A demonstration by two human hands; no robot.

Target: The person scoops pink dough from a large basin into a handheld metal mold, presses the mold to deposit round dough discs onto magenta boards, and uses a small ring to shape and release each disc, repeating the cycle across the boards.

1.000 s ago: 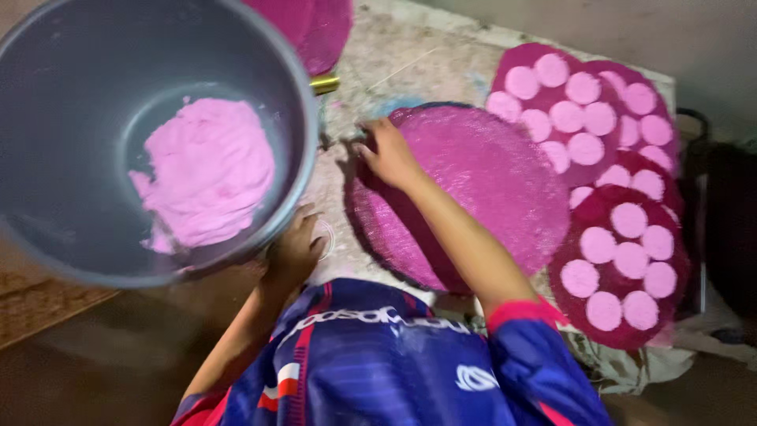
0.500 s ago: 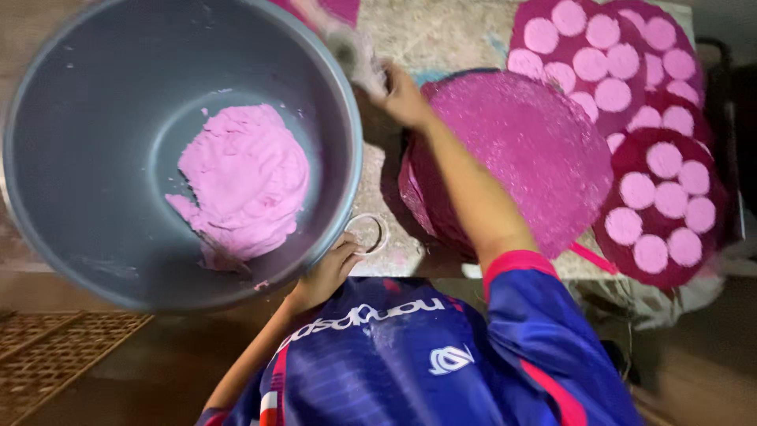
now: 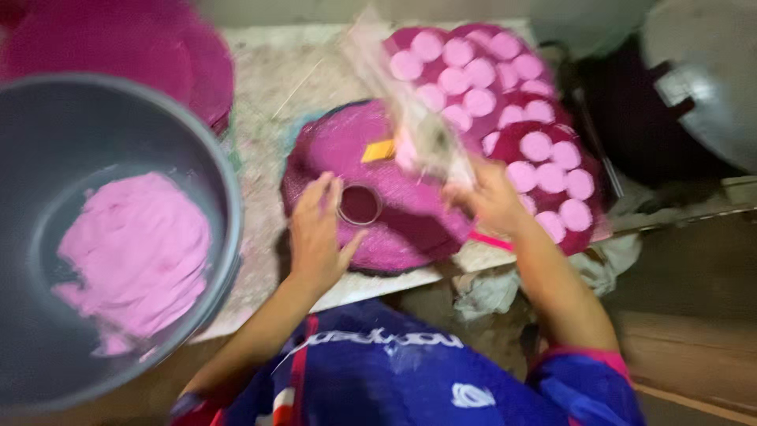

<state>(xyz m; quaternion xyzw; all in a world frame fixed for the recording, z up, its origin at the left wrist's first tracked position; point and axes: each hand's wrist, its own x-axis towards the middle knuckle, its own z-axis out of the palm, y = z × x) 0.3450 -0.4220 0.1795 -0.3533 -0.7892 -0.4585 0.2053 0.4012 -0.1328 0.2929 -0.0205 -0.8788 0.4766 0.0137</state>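
Ring mould point(image 3: 359, 205), a small round metal band, sits on the magenta woven tray point(image 3: 410, 229) at the middle of the work surface, just beside the left hand point(image 3: 317, 237). The left hand lies flat on the tray with fingers spread, fingertips at the ring's edge; whether they grip it cannot be told. The right hand point(image 3: 490, 201) is closed around a clear plastic sheet point(image 3: 410, 118), which rises blurred across the tray and partly hides what lies behind it. A small yellow piece point(image 3: 379, 150) lies on the tray near the sheet.

Right of the tray, two further trays point(image 3: 512, 118) carry rows of pale pink discs point(image 3: 536, 146). A large grey basin point(image 3: 118, 237) stands at the left, holding a mass of pink dough point(image 3: 138, 252). More magenta trays point(image 3: 118, 47) are stacked behind the basin. The surface point(image 3: 276, 102) is a pale, stained board or cloth. A grey rounded vessel point(image 3: 702, 87) occupies the upper right; crumpled cloth point(image 3: 489, 288) hangs at the near edge.
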